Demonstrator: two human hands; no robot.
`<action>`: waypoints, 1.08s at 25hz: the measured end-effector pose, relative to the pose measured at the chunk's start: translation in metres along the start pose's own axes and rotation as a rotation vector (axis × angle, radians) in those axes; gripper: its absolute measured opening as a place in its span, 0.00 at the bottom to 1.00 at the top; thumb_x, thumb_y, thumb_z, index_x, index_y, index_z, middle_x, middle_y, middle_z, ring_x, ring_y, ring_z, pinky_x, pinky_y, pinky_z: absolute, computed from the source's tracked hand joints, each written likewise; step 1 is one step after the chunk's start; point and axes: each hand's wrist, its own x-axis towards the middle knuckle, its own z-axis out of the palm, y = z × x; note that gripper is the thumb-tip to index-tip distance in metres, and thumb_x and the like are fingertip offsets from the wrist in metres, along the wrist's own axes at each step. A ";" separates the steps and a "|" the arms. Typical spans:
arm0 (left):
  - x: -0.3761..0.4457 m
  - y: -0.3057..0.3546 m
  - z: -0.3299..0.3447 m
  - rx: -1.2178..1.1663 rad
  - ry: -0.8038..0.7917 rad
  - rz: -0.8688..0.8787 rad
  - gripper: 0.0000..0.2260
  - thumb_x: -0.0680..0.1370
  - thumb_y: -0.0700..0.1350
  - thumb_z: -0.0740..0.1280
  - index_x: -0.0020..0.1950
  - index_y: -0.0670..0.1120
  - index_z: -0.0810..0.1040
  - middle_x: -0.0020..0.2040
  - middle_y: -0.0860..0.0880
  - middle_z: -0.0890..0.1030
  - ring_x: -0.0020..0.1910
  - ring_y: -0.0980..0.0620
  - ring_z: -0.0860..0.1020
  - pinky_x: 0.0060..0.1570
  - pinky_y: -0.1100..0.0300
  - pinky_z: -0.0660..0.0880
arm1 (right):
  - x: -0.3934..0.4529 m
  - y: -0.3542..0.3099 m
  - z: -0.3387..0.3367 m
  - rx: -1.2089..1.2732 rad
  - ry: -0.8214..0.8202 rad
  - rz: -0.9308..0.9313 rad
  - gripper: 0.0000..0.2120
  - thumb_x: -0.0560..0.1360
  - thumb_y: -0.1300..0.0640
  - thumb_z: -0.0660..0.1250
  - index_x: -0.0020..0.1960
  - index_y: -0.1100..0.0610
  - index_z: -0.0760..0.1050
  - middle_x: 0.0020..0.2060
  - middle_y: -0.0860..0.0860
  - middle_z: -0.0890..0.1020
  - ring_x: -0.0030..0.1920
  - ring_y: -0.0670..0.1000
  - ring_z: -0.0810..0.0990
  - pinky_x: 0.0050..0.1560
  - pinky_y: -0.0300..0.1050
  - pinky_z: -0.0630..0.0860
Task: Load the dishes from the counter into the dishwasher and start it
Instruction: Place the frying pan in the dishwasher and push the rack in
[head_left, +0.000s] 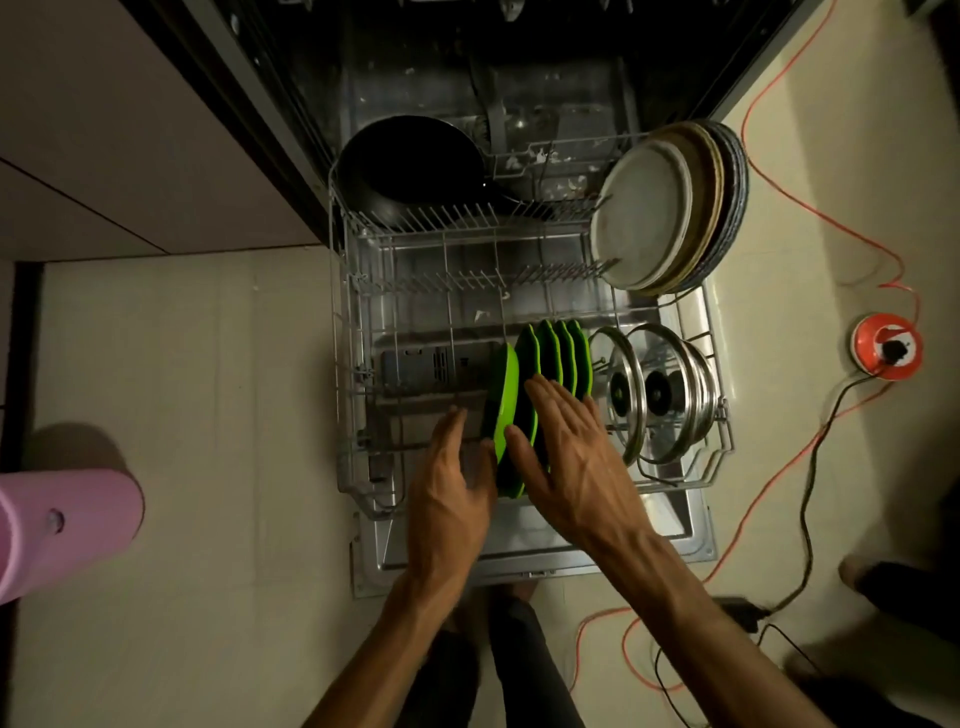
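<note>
A green plate (505, 400) is being seated on edge in the lower rack (358, 332), at the left end of a row of green plates (563, 358) toward six o'clock in the head view.

The left hand (454, 467) is set against the plate's left face with fingers nearly straight; whether its thumb is hooked round the rim cannot be told. The right hand (563, 441) is laid flat over the neighbouring plates, fingers extended, nothing gripped.

The step would best be done by the rim being guided down between two tines until it rests, while the neighbours are steadied against tipping.

The plate stands on edge, leaning slightly left, its faces turned to nine and three o'clock. Its long axis runs roughly from twelve to six o'clock, parallel to its neighbours.
</note>
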 end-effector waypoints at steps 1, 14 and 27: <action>-0.010 -0.004 0.002 -0.072 -0.024 -0.112 0.19 0.80 0.48 0.65 0.70 0.48 0.71 0.61 0.50 0.80 0.58 0.52 0.79 0.55 0.69 0.73 | -0.011 0.001 0.007 0.051 0.049 0.033 0.32 0.80 0.39 0.49 0.75 0.58 0.64 0.71 0.54 0.71 0.72 0.52 0.67 0.74 0.51 0.61; -0.030 -0.035 0.060 -0.581 -0.088 -0.793 0.09 0.78 0.52 0.67 0.43 0.47 0.80 0.43 0.48 0.84 0.45 0.51 0.83 0.48 0.57 0.80 | -0.046 0.030 0.077 0.930 0.144 0.770 0.15 0.80 0.48 0.62 0.46 0.59 0.78 0.40 0.54 0.84 0.43 0.53 0.84 0.48 0.50 0.82; -0.026 -0.033 0.079 -0.394 0.062 -0.611 0.07 0.77 0.51 0.67 0.41 0.51 0.78 0.38 0.54 0.83 0.40 0.55 0.83 0.43 0.56 0.79 | -0.031 0.052 0.073 1.143 0.057 0.820 0.10 0.80 0.61 0.63 0.48 0.66 0.79 0.39 0.57 0.85 0.40 0.50 0.84 0.40 0.40 0.81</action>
